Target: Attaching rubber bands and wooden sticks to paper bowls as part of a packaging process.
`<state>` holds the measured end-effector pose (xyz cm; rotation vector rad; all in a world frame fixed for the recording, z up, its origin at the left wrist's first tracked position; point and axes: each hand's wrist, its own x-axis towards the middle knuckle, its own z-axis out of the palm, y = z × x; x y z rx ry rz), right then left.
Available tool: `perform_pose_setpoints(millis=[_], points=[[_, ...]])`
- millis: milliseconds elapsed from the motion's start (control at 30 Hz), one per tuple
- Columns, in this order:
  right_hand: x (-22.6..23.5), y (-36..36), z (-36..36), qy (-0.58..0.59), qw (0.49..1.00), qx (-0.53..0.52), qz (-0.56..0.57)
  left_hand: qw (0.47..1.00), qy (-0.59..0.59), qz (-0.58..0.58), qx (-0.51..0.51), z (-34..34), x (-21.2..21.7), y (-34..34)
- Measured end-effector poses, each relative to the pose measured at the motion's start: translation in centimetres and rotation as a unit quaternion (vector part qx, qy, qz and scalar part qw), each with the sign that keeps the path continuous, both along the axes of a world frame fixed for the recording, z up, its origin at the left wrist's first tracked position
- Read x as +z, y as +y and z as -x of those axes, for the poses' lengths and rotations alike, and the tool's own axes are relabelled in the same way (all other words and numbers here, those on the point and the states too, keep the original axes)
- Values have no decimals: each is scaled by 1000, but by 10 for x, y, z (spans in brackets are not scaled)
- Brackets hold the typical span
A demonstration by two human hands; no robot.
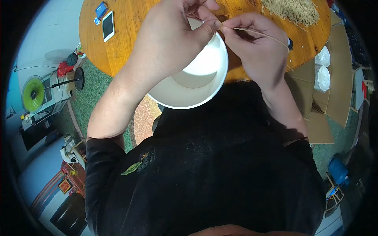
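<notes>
A thin tan string (252, 30) runs from between my fingertips back across my right hand. My left hand (173, 43) is closed, its thumb tip pinching the string above the tub. My right hand (258, 45) pinches the same string with thumb and forefinger, the tips nearly touching those of the left. Below both hands stands a white round tub (193, 102), its mouth facing up and partly covered by my left hand and forearm. A bundle of loose tan strings (293, 11) lies on the table at the far right.
On the round wooden table (130, 19) lie a white phone (108, 26) and a small blue packet (101, 10). At the right, an opened cardboard box (339, 74) holds white round tubs (322, 78) in clear wrap. A green fan (33, 94) stands at the left.
</notes>
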<state>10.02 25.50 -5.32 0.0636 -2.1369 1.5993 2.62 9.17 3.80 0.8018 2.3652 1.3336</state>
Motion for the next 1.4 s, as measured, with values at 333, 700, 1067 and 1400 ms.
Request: perform_pose_setpoints(millis=[333, 700, 1067, 1400], points=[[-12, 9, 13, 290, 936, -62, -191, 998, 19, -44, -47, -4, 2, -8], [-14, 18, 22, 380, 888, -19, -257, 969, 206, 59, -124, 13, -21, -15], [-7, 15, 15, 342, 904, -19, -257, 914, 362, 47, -176, 17, -19, -21], [-15, 4, -4, 135, 983, 46, 112, 868, 447, 98, -196, 9, 4, -20]])
